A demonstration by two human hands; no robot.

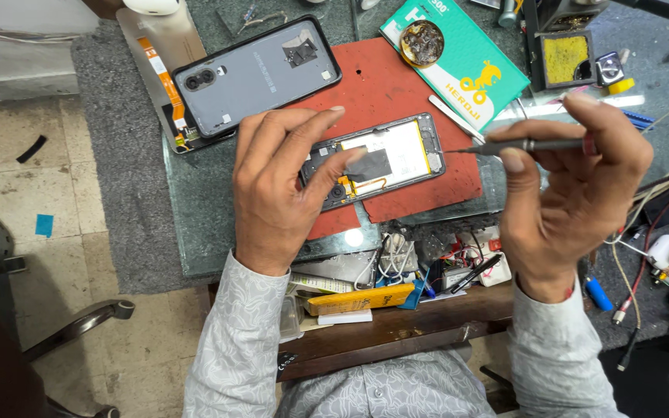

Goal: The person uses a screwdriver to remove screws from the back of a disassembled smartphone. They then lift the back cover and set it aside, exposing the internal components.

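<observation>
On red mat [396,85], left hand [276,186] steadies opened phone [392,159].

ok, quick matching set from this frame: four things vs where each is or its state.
1. opened phone
2. back cover
3. screwdriver
4. green box

a. held in right hand
b. far edge of the mat, beyond the phone
c. on red mat, under left hand
d. far left, partly off the mat

Pairs: 1-c, 2-d, 3-a, 4-b
</observation>
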